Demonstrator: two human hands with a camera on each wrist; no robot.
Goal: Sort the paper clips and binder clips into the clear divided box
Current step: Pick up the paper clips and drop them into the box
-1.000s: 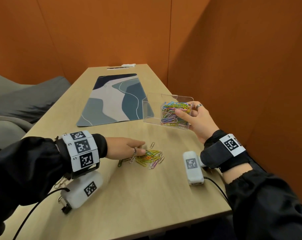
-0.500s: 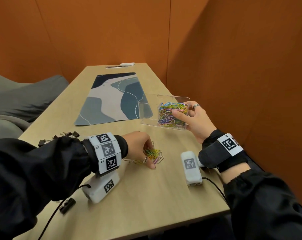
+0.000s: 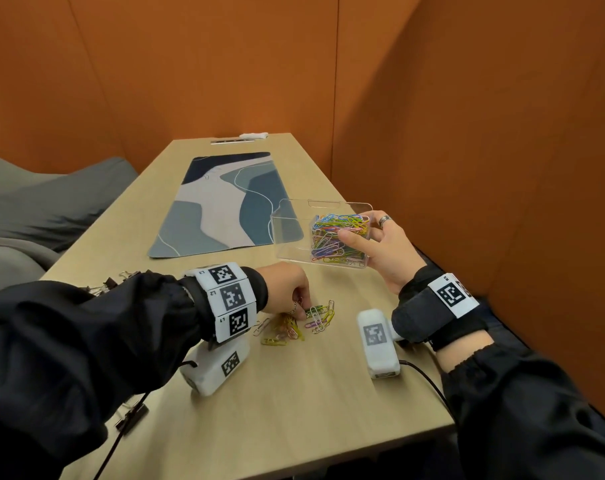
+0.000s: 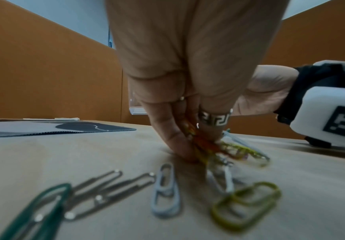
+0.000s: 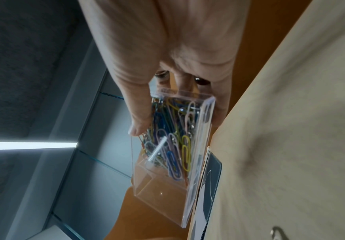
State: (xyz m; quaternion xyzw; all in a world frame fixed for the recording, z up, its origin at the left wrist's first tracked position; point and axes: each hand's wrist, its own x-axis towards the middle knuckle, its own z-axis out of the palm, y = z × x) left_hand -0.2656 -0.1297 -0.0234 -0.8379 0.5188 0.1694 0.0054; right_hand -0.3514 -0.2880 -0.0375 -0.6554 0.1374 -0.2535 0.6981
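My right hand [image 3: 380, 244] grips the clear divided box [image 3: 294, 230] just above the table; its thumb [image 5: 138, 113] lies over the rim. The right compartment holds many coloured paper clips [image 3: 339, 237]; the left one looks empty. My left hand [image 3: 294, 299] reaches down onto a loose pile of coloured paper clips [image 3: 304, 320] on the table, and its fingertips [image 4: 184, 146] pinch a small bunch of them. More clips [image 4: 163, 194] lie in front of the wrist. Black binder clips [image 3: 103, 285] lie at the left, partly hidden by my left sleeve.
A blue and grey patterned mat [image 3: 224, 202] lies across the far half of the wooden table [image 3: 294, 410]. One binder clip [image 3: 131, 415] sits near the front left edge. Orange walls close in at the right and back. A grey seat [image 3: 34, 209] is at the left.
My left hand has moved right over the pile and its fingers have curled down onto the clips, scattering some. The right hand keeps holding the box in about the same place.
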